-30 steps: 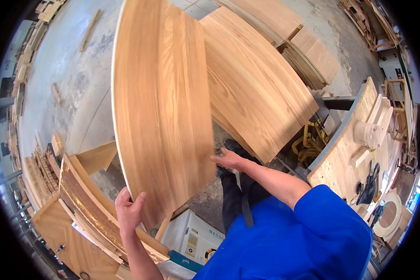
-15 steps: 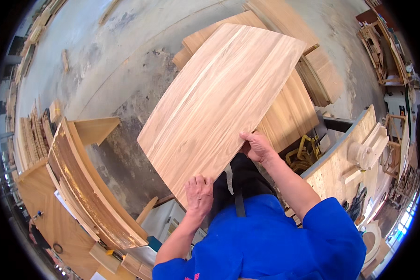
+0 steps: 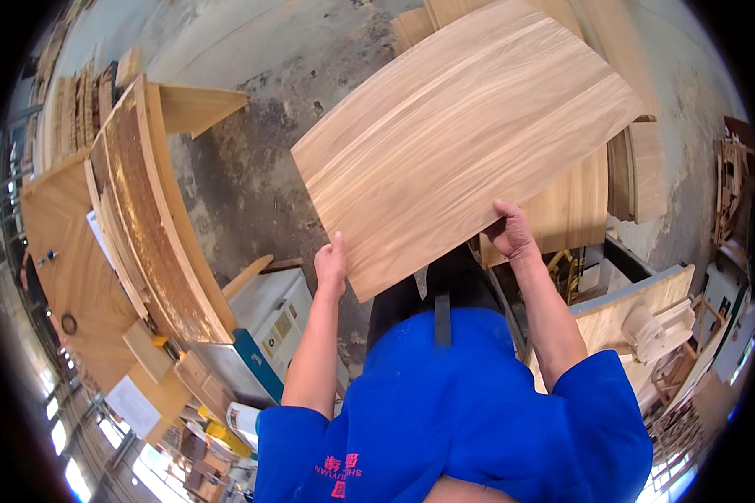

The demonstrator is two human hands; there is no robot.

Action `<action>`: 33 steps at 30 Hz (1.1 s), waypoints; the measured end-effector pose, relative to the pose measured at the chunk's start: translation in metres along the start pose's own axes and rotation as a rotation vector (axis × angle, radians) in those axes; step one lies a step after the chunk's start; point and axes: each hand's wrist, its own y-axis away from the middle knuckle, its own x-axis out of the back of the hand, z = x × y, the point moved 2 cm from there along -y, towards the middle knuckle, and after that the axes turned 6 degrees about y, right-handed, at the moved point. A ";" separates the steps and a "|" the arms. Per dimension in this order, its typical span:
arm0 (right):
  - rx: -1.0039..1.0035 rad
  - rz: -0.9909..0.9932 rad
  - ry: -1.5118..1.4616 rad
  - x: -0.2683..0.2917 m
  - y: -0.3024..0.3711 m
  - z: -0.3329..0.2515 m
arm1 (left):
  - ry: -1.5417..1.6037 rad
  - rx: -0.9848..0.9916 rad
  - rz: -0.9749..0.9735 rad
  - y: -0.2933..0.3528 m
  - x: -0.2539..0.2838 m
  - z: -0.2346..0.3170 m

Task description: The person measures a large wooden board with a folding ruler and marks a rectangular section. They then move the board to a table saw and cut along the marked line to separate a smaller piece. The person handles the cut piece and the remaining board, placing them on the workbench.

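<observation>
A broad, pale wooden panel (image 3: 461, 142) with striped grain is held up in front of me, tilted with its far right corner away from my body. My left hand (image 3: 331, 263) grips its left end near the close corner, thumb lying over the edge. Along the near long edge, my right hand (image 3: 510, 231) is closed on the panel, thumb on top and fingers curled underneath. Behind and below it, another wooden panel (image 3: 575, 205) lies partly covered on a stack.
Left stands a machine (image 3: 260, 323) beside a long curved wooden piece (image 3: 155, 218) and a herringbone tabletop (image 3: 92, 285). At right is a workbench (image 3: 621, 310) with a round wooden block (image 3: 643, 334). More boards (image 3: 648, 172) are stacked on the concrete floor (image 3: 260, 151).
The panel has swung clockwise and shifted right. My left hand has moved from its near edge to its left end, and my right hand has moved right with it.
</observation>
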 end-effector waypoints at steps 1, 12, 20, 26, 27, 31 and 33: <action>0.021 0.027 0.028 -0.006 0.002 -0.008 | 0.138 0.189 -0.136 -0.005 -0.003 0.001; 0.047 -0.093 0.312 -0.059 0.031 -0.023 | 0.456 -0.078 0.086 0.038 0.039 0.008; -0.094 -0.353 0.422 -0.169 0.032 0.032 | 0.615 -0.205 0.358 0.076 0.176 -0.017; -0.179 -0.549 0.620 -0.307 0.017 0.073 | 0.913 -0.292 0.626 0.099 0.247 -0.038; -0.244 -0.647 0.602 -0.333 0.018 0.081 | 0.979 -0.304 0.661 0.100 0.255 -0.047; -0.298 -0.757 0.693 -0.398 0.008 0.122 | 1.074 -0.250 0.822 0.121 0.284 -0.067; -0.372 -0.809 0.737 -0.422 0.002 0.142 | 1.092 -0.228 0.900 0.134 0.292 -0.083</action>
